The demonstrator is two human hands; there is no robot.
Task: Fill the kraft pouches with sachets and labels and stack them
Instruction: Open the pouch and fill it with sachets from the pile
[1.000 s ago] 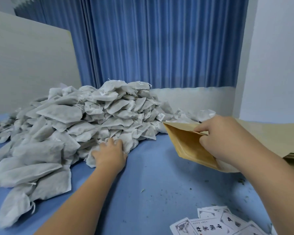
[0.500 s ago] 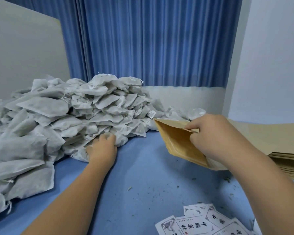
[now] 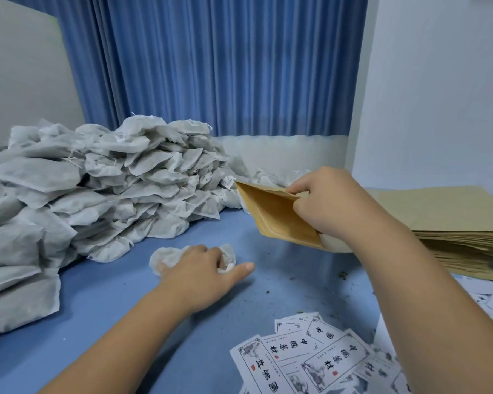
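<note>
Closest to me, well off the near right corner of the sachet pile (image 3: 111,189), the printed labels (image 3: 305,356) lie fanned on the blue table (image 3: 125,322). They're thin paper and probably slide on each other, so I'd lift one by an edge.

Just in front of the pile, my left hand (image 3: 202,277) has one sachet (image 3: 165,257) bunched under curled fingers, with the index finger sticking out straight. It looks light and squishy, soft non-woven fabric with loose fill, so I reckon it'll flop and fold. Best grabbed round the middle and fed in end first. I wouldn't squeeze hard either, since crumbs are scattered on the table.

Right of the pile, near its end, my right hand (image 3: 333,206) pinches the top edge of the kraft pouch (image 3: 279,217), mouth gaping toward the pile. It's stiffish paper that would crease easily, so a rim pinch makes sense.

Further right of the pile sits the stack of flat pouches (image 3: 453,223). Behind the pile hangs a blue curtain (image 3: 211,66).
</note>
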